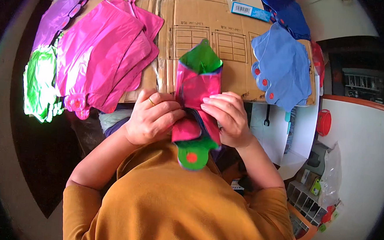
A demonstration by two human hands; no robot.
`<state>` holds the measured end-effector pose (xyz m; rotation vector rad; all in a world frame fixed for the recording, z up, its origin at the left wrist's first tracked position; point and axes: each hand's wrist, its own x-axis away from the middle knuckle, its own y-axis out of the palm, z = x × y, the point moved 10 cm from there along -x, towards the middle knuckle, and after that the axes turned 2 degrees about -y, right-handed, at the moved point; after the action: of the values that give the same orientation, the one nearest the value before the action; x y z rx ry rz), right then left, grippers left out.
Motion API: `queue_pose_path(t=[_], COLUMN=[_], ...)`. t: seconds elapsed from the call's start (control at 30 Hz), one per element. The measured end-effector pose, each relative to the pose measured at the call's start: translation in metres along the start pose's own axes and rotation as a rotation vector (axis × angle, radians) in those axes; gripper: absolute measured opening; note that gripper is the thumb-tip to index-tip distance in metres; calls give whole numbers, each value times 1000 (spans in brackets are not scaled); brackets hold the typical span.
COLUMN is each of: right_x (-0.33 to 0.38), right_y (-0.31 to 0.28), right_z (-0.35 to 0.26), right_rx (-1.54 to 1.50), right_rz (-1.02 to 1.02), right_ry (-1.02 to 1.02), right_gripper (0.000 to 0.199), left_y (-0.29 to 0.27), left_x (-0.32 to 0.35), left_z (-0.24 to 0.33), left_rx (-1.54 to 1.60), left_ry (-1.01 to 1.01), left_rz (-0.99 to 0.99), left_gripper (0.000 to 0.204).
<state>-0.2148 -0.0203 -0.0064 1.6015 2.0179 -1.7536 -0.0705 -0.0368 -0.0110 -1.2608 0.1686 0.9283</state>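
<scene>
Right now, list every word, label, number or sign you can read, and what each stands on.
I won't copy wording out; printing shows here:
Cardboard: lettering above the grids, seemingly upside down.
Cardboard, far end: greenish characters.
Cardboard, near edge: marks too small to read.
Blue packet: barcode label, its print too small to read.
</scene>
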Motion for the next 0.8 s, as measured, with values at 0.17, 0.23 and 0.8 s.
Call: queue_pose_path(t=[0.17,0.23,0.8], right_x=[-2,-8,-13], right_y=[-3,-8,8], right_z=[-6,-5,7], right_rx=[91,97,-32], right_rz=[-14,15,-129], right_ry=[-44,-70,-166], right_gripper=[22,22,23], left_y=[-13,-19,4], left_x=[-4,-11,-16], left_z=[16,16,-9], left_rx=[-51,-27,-59], left_ry=[147,167,70], left_rz=[63,60,-118], left_gripper=[28,27,35])
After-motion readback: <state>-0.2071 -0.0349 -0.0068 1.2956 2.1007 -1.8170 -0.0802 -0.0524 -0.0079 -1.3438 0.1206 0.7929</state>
